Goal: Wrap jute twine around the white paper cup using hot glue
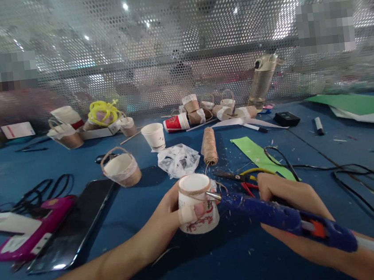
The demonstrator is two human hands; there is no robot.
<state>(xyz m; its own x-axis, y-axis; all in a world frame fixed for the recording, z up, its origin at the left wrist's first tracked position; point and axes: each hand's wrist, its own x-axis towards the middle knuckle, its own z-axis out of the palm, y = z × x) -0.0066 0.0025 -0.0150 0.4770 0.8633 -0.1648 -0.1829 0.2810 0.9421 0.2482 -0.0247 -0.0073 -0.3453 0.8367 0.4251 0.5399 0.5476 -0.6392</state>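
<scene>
My left hand [168, 220] is wrapped round a white paper cup [197, 205] with red print, standing upright on the blue table. Brown twine rings the cup near its rim. My right hand [292, 200] grips a blue hot glue gun [282, 219], and its metal nozzle touches the twine at the cup's right side. A spool of brown twine [209, 146] lies just behind the cup, with a strand leading toward it.
A finished twine-wrapped cup basket [122, 168] stands at left, near a crumpled plastic bag [178, 159], a phone [74, 225] and a pink tool [33, 236]. More cups [153, 137] line the back by the mesh wall. Pliers [241, 178], green paper [258, 155] and black cables [361, 175] lie right.
</scene>
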